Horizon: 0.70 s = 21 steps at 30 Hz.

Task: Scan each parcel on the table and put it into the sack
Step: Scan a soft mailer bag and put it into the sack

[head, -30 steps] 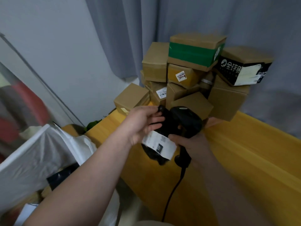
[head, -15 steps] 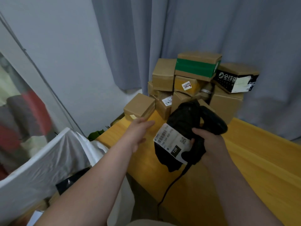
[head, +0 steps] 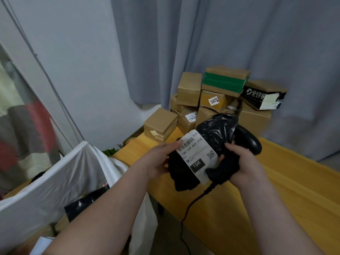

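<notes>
A black plastic-bag parcel (head: 215, 133) with a white shipping label (head: 196, 155) is held up over the near left corner of the yellow table (head: 287, 183). My left hand (head: 158, 160) pinches the parcel's left edge at the label's barcode end. My right hand (head: 242, 162) grips the black corded scanner (head: 249, 142) by its handle, with the parcel pressed against it. The white sack (head: 55, 183) stands open at the lower left, below the table edge, with a dark packet (head: 86, 201) inside.
Several cardboard boxes (head: 219, 100) are stacked at the table's far corner against the grey curtain (head: 220, 34); one small box (head: 160, 124) sits apart on the left. The scanner cable (head: 185, 214) hangs down over the table's front edge.
My left hand let go of the parcel and reached out, then came back to pinch its label edge. The parcel and scanner have stayed in my right hand, with the label turned up.
</notes>
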Motion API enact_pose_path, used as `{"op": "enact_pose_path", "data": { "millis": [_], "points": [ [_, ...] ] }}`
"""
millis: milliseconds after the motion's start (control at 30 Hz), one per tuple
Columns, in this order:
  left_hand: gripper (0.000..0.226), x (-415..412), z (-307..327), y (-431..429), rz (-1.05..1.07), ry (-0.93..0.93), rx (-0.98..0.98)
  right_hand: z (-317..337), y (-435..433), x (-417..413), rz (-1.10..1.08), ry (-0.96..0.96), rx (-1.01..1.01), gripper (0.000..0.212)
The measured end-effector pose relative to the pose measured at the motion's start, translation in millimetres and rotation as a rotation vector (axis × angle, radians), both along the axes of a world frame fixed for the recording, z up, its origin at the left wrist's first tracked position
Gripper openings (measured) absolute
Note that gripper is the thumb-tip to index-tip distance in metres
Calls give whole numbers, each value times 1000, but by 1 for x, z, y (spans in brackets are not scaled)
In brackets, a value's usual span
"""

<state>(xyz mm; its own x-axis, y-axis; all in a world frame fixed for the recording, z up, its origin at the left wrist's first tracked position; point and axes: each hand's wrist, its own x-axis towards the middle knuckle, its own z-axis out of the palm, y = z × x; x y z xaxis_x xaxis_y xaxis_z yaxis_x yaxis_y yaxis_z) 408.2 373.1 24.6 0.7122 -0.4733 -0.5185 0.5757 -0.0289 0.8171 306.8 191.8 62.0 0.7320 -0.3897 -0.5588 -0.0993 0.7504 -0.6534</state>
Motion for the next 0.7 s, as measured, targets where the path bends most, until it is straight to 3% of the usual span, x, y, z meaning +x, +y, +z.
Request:
{"op": "enact_pose_path", "data": {
  "millis": [67, 167, 467, 700],
  "points": [
    [56, -2, 0, 2, -51, -39, 22, 1, 3, -1, 3, 3, -14, 11],
    [40, -4, 1, 4, -73, -101, 52, -1, 3, -1, 4, 3, -68, 9],
    [18, -5, 11, 13, 132, -108, -37, 2, 2, -6, 22, -33, -364, 12],
    [29, -8, 7, 24, 179, -100, -76, 1, 8, -6, 16, -38, -445, 13]
  ]
}}
